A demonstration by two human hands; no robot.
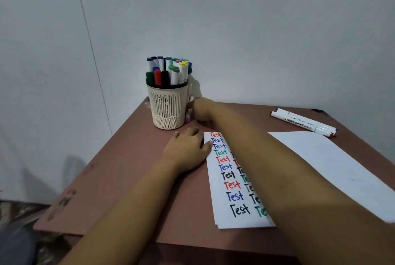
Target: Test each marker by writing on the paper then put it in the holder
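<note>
Paper: white paper sheet (226,179) lettered with rows of "Test" in red, blue, green and black, on a reddish-brown desk (128,168); a blank white sheet (331,168) lies to its right.
Left: left grip (186,151) released, flat on the desk, thumb touching the lettered sheet's edge.
Right: right grip (202,107) curled beside a cream slotted plastic holder (168,106), at a pink-capped white marker (187,117); whether it grasps the marker cannot be told.
Holder: upright, full of capped markers (168,70).
Far right: loose white markers (303,122) lying on the desk.
</note>
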